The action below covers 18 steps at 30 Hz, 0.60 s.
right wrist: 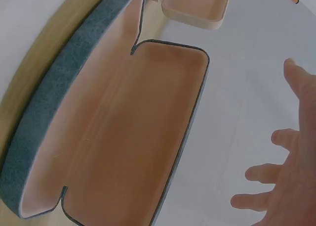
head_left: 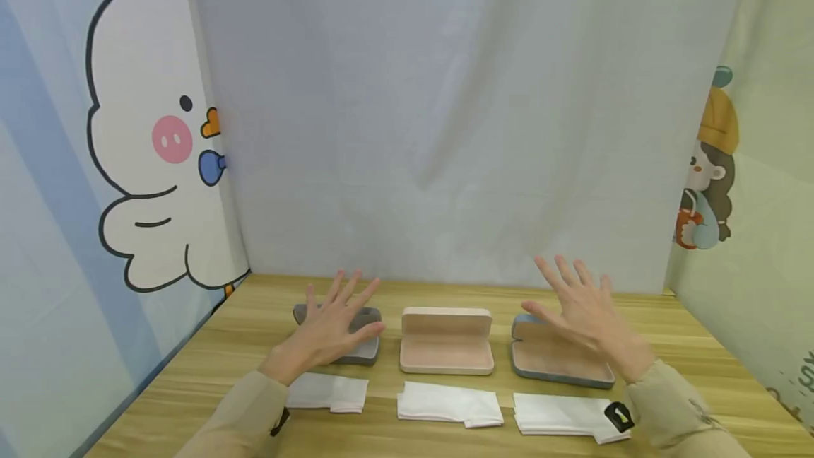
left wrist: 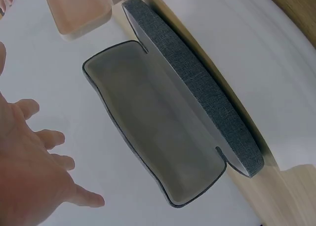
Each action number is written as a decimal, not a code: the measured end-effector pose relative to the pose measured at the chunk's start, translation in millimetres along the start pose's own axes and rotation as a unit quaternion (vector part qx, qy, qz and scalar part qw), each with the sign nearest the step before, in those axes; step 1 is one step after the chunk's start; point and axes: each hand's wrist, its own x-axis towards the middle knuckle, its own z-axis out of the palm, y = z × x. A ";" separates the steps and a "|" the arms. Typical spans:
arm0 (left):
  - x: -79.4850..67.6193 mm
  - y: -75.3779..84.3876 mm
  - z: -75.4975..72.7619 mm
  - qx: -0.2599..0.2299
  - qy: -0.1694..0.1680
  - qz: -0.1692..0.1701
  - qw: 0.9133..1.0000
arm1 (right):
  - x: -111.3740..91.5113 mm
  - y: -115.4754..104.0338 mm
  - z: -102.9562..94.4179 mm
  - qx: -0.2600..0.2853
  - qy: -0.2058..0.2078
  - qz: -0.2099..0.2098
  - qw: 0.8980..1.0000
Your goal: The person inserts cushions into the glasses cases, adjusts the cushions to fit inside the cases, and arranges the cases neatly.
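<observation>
Three opened eyeglass cases stand in a row on the wooden table. Over the left one, a dark grey case (head_left: 367,350) with a grey lining, hovers my left hand (head_left: 332,327), fingers spread and palm down. The middle case (head_left: 446,355) is cream with a pinkish lining. My right hand (head_left: 584,313), also with spread fingers, is above the blue case (head_left: 553,366) on the right and hides part of its lid. In the wrist views, both the grey case (left wrist: 153,122) and the blue case (right wrist: 138,117) have nothing inside. Neither hand holds anything.
A folded white cloth (head_left: 331,393) lies in front of the grey case, another white cloth (head_left: 448,403) before the cream one, and a third white cloth (head_left: 559,414) before the blue one. A pale curtain (head_left: 445,126) hangs behind the wooden table (head_left: 210,359).
</observation>
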 end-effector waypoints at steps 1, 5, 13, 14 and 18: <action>-0.5 -0.5 0.0 -0.001 0.001 0.000 1.000 | 0.5 -1.2 0.3 -0.001 0.000 -0.002 1.000; -1.9 -3.5 -1.5 -0.011 0.018 -0.001 1.000 | 3.4 -8.2 0.6 0.002 0.008 -0.016 1.000; -5.1 -14.5 -7.9 -0.005 0.051 0.001 0.999 | 13.8 -32.7 4.0 0.060 0.024 -0.035 0.997; -5.9 -16.4 -8.5 -0.003 0.053 -0.001 0.999 | 15.0 -36.4 4.7 0.068 0.025 -0.039 0.997; -11.2 -24.3 -11.3 -0.006 0.073 -0.017 0.997 | 19.1 -52.1 6.0 0.119 0.008 -0.044 0.992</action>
